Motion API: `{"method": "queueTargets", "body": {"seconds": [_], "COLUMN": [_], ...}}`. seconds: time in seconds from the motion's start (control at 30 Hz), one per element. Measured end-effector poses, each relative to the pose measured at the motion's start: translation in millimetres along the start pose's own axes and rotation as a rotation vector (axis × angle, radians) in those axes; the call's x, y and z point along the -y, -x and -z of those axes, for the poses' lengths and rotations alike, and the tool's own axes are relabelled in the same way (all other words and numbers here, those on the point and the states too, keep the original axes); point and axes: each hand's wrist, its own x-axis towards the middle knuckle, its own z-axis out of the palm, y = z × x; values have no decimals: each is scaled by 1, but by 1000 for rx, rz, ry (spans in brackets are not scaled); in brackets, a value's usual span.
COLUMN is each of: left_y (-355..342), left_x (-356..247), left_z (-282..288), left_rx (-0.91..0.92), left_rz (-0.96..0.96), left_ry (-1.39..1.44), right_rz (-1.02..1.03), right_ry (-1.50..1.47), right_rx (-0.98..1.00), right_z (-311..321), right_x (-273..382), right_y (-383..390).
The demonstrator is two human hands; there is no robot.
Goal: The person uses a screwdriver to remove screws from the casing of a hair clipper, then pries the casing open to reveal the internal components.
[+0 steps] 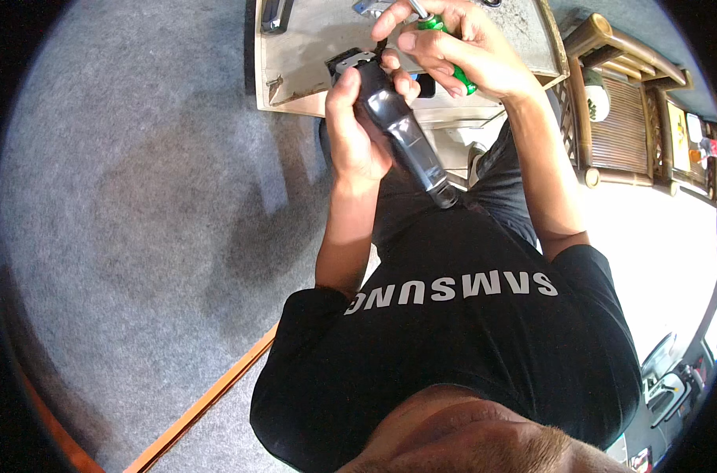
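A glossy black hair clipper (398, 118) slants over the table's near edge, its body pointing down toward my lap. My left hand (358, 134) is wrapped round its upper part, thumb along one side and fingertips showing on the other. The clipper's metal blade end (354, 61) points up and to the left. In my right hand (484, 59) is a screwdriver with a green handle (463, 80), lying across the palm with its metal shaft (418, 8) upward. My right index finger and thumb are near a small dark part (382, 47) beside the blade end.
Below my hands is a worn, pale table (311, 39). A dark device (276, 16) lies at its far left, and a blue-and-silver item (369, 7) near the top. A bamboo chair (618, 118) stands at right. Grey carpet (154, 173) spreads left, crossed by an orange strip (205, 398).
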Motion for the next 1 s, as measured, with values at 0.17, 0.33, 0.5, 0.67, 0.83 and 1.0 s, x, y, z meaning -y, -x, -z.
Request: {"method": "queueTargets", "body": {"seconds": [0.17,0.33,0.5,0.67,0.83,1.0], "left_y": [13,24,25,26,29,35], "left_x": [-9,-18,-22,-23,-24,-26], "left_z": [-5,-21,-28,-31,-38,-44], "left_rx": [127,167,159,160,142,174], "left_rz": [215,179,138,129,142,172], "left_ry": [513,452,397,375,362,331], "right_rz": [-78,-53,-62,-75,-80,-57], "right_ry": [120,98,191,208,193,198], "right_rx": [-48,-91,-113,-120,-130,-114], "right_z": [1,-1,-7,-7,-9,-7], "right_x": [0,-1,4,4,4,3], "right_y": [1,-1,-2,-2,-1,-2]}}
